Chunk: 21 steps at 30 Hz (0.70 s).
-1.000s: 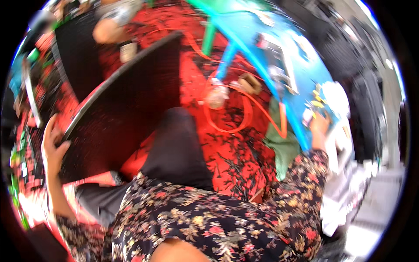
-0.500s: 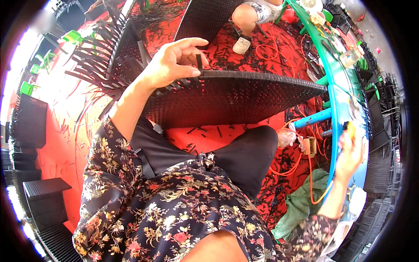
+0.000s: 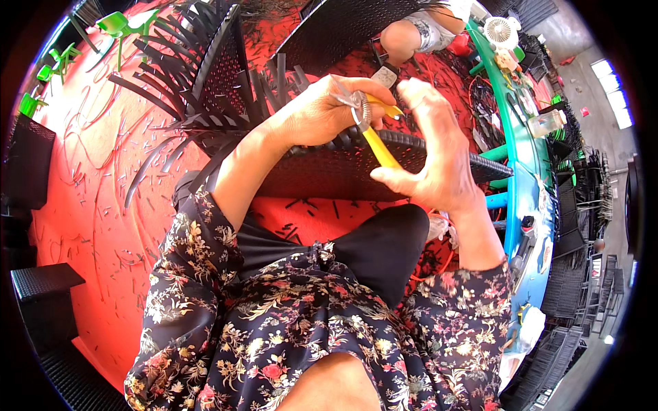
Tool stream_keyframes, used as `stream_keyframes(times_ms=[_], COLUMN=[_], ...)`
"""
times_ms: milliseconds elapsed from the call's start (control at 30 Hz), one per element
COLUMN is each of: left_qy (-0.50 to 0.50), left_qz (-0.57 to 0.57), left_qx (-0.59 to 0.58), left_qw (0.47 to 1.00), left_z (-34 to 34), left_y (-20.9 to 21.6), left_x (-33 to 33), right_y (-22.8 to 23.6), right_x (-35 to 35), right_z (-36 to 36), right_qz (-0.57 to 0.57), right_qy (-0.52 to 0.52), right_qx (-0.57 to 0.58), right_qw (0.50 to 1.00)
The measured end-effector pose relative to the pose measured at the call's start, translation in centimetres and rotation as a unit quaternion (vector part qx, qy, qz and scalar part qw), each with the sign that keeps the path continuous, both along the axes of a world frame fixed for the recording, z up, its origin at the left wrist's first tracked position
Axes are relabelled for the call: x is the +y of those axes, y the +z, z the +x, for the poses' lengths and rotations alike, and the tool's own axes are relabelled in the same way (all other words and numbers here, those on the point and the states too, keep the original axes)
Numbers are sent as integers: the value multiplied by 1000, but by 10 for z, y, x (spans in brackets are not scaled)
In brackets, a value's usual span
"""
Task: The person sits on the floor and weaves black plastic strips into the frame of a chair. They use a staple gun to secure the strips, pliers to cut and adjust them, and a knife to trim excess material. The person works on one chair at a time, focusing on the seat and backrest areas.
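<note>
A black woven panel (image 3: 315, 181) stands on edge across my lap, its upper rim facing me. My left hand (image 3: 312, 113) is closed at the rim, toward its left end. Whatever its fingertips pinch is hidden behind the tool. Spring-handled cutting pliers (image 3: 378, 145) with yellow grips lie across in front of that hand, jaws toward its knuckles and handles spread apart. Around those handles is my right hand (image 3: 442, 157), in a wide, loose grip. Its thumb is at the lower handle's end and its fingers are beyond the upper one.
Loose black strips (image 3: 154, 79) fan out at the left from another woven piece (image 3: 216, 65). On my right runs a green and blue table (image 3: 524, 157) with a jar (image 3: 546, 124) and a white fan (image 3: 500, 32). Another person's knee (image 3: 403, 41) shows ahead. Strip offcuts litter the red floor (image 3: 116, 226).
My right hand has come from the table over to the panel with the yellow-handled pliers. My left hand stays at the rim. The whole view has shifted slightly.
</note>
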<state>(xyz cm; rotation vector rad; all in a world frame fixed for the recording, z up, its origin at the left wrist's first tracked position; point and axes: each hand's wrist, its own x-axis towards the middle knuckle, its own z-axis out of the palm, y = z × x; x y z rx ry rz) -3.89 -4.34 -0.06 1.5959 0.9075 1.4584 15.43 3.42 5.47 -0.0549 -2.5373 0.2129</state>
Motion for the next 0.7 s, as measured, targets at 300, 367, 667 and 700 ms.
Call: stream_keyframes(times_ms=[300,367,667,700], left_qy=[118,160,207,205], left_qz=[-43,-71,-44,-41], left_qx=[36,126,207,206], left_qw=[991,976,955,956], left_z=[7,5,2,2], left_y=[0,1,4,3], left_x=[0,-1,-5,-5], right_y=[-18,-20,-4,-5], right_x=[26,36,22,24], right_z=[8,30,55,52], right_qz=[-156,-217,-93,-88], right_qy=[-16,-101,-143,-136], right_qx=[39,27,-192,-194], right_qw=[987,971,966,968])
